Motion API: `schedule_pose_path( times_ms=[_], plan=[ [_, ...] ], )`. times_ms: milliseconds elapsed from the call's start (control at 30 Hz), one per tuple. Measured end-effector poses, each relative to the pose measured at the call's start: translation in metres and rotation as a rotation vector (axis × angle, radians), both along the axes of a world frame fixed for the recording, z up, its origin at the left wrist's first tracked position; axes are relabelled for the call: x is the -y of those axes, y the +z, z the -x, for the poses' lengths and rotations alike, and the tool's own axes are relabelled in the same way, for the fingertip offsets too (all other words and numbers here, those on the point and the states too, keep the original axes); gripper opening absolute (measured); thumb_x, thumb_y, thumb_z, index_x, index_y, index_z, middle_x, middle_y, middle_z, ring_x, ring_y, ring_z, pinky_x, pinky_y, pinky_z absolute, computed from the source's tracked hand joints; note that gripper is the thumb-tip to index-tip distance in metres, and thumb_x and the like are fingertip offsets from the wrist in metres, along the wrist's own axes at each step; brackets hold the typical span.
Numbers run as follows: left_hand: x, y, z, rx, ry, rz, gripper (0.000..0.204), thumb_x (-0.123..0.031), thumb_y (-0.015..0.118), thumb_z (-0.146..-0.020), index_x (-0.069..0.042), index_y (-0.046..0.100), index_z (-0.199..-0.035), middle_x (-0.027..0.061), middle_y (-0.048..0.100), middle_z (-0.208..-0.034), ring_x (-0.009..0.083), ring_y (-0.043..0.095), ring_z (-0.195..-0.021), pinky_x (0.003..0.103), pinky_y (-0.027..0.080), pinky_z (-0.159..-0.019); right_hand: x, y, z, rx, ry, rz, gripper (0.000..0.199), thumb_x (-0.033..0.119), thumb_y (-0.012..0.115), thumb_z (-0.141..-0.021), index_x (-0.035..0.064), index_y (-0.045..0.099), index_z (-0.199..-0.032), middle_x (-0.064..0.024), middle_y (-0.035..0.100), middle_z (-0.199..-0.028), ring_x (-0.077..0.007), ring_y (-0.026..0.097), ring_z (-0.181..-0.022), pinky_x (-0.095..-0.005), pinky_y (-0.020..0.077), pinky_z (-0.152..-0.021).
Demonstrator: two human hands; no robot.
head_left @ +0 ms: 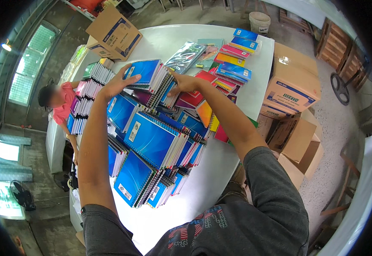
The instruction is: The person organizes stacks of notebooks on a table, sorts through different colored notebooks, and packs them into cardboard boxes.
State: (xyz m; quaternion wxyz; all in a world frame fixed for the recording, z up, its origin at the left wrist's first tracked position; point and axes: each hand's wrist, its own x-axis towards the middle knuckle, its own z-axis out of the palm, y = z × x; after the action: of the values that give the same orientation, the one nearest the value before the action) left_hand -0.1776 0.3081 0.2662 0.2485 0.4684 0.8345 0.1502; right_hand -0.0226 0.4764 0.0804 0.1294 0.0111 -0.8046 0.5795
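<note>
Between my two hands is a stack of spiral notebooks (pixel 145 68) with a blue cover on top. My left hand (pixel 120 83) grips its left end, thumb lying on the blue cover. At the other end, my right hand (pixel 180 84) is closed around the wire-bound side, its fingers partly hidden. Just below them, large blue spiral notebooks (pixel 150 138) are piled in several stacks. Another blue notebook (pixel 133 179) tops the stack nearest me. Red notebooks (pixel 196 87) and an orange one (pixel 204 112) lie beside my right forearm.
Smaller notebooks (pixel 233 71) in mixed colours line the white table's (pixel 211 170) right side. Plastic-wrapped items (pixel 186 56) lie farther back. Cardboard boxes stand at the far left (pixel 117 36) and right (pixel 294 79). Across the table a person in pink (pixel 65 104) stands beside more notebook stacks (pixel 85 102).
</note>
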Motion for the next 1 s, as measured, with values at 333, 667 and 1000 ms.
schedule_pose_path(
  times_ms=[333, 667, 1000],
  plan=[
    [0.008, -0.002, -0.012, -0.035, 0.055, -0.052, 0.102, -0.069, 0.048, -0.076, 0.003, 0.016, -0.141, 0.0275, 0.029, -0.140, 0.0368, 0.028, -0.131, 0.042, 0.021, -0.107, 0.016, 0.018, 0.003, -0.209, -0.040, 0.590, 0.086, 0.057, 0.050, -0.084, -0.0012, 0.020, -0.141, -0.0214, 0.037, -0.137, -0.0278, 0.035, -0.128, -0.0331, 0.0249, -0.106],
    [0.047, 0.038, -0.017, -0.394, -0.006, -0.192, 0.085, -0.062, 0.046, -0.083, 0.002, 0.029, -0.137, 0.0252, 0.033, -0.139, 0.0342, 0.030, -0.131, 0.038, 0.023, -0.107, 0.025, 0.055, 0.012, -0.290, -0.070, 0.574, 0.052, 0.041, 0.044, -0.094, -0.0019, 0.050, -0.122, -0.0084, 0.055, -0.120, -0.0149, 0.048, -0.110, -0.0277, 0.0342, -0.098],
    [0.243, 0.141, -0.129, -0.714, 0.089, -0.608, 0.059, -0.044, 0.034, -0.093, -0.006, 0.034, -0.138, 0.0112, 0.036, -0.141, 0.0236, 0.030, -0.131, 0.038, 0.019, -0.108, -0.014, 0.018, -0.108, -0.690, -0.448, -0.037, 0.053, 0.041, 0.034, -0.094, 0.0037, 0.043, -0.131, -0.0094, 0.051, -0.127, -0.0201, 0.045, -0.119, -0.0349, 0.0305, -0.102]
  ],
)
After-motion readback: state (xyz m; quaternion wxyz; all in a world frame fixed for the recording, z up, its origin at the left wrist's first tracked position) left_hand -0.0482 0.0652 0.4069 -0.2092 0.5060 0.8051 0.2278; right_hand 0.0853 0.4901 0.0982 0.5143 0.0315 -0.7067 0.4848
